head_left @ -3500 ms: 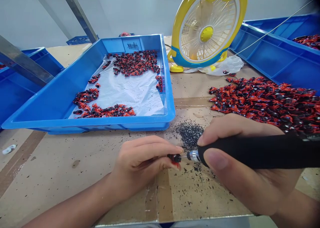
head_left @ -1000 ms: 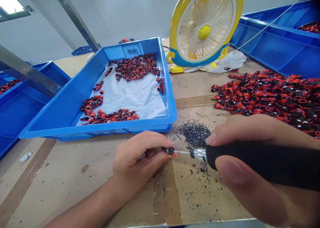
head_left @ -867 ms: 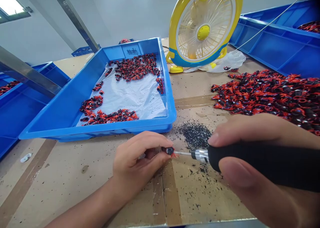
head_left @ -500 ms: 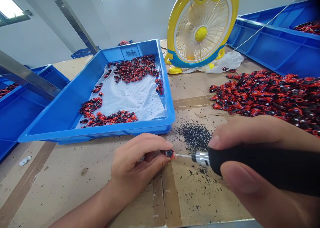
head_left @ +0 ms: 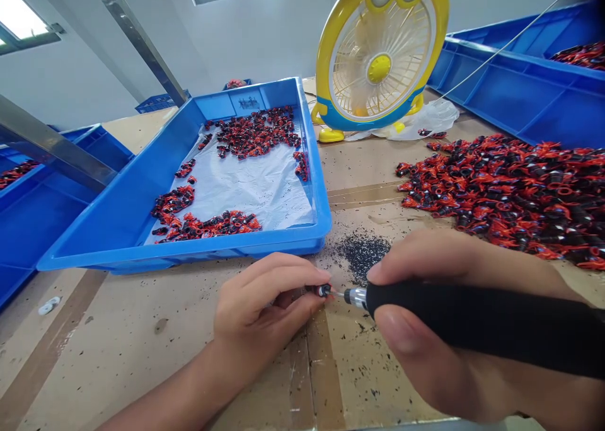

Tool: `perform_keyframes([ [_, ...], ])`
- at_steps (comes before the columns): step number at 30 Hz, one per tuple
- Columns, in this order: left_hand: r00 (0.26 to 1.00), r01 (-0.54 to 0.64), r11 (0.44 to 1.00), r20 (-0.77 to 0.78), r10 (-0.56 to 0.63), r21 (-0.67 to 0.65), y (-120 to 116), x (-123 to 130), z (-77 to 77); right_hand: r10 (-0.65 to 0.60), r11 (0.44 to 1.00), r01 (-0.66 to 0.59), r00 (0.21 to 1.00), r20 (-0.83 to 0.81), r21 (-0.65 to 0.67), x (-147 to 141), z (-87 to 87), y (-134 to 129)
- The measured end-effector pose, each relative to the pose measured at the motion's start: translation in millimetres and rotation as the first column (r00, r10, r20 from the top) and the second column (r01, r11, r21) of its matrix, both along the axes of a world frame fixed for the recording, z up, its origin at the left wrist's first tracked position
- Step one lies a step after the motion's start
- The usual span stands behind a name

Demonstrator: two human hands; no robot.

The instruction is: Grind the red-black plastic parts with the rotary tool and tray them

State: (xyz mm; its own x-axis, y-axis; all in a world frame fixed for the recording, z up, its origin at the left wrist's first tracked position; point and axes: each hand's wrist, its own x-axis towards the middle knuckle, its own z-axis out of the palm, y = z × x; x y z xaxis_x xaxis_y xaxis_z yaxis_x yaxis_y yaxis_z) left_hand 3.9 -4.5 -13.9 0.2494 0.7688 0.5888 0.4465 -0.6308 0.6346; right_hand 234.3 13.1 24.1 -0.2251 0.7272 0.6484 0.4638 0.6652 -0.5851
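Note:
A small black and red part (head_left: 324,290) is pinched between the thumb and fingertips of my left hand (head_left: 269,305), just in front of the blue tray. My right hand (head_left: 435,330) is wrapped round a thick black tool (head_left: 472,321) with a silver collar and a thin metal shaft. The shaft points left, and its tip meets the part; the exact contact is too small to make out. Behind the tool lies a pile of fine black shavings (head_left: 362,251) on the brown table surface (head_left: 189,343).
The blue tray (head_left: 326,223) holds similar parts on a white sheet. A large heap of red and black parts (head_left: 510,191) lies at the right. A yellow fan (head_left: 379,68) stands behind, with blue bins (head_left: 515,84) at the back right and others at the left.
My right hand has moved left with the black tool, bringing its collar closer to the part. My left hand has barely moved and keeps its pinch.

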Motion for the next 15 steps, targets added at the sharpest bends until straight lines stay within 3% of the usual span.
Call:
perform_keyframes([
  [5,0.999,0.018,1.000,-0.029,-0.018,0.004,-0.8,-2.7,1.5,0.016,0.999,-0.017,0.999,0.034,0.029,-3.8,0.4,3.2],
  [11,0.999,0.000,1.000,-0.044,-0.001,-0.021,-0.4,-0.4,2.2,0.136,0.981,-0.155,0.978,0.158,0.118,-3.7,2.6,9.3],
  [15,0.999,-0.006,0.999,-0.053,0.005,-0.034,-1.4,1.4,2.3,0.148,0.981,-0.169,0.970,0.193,0.095,3.7,2.0,8.6],
])
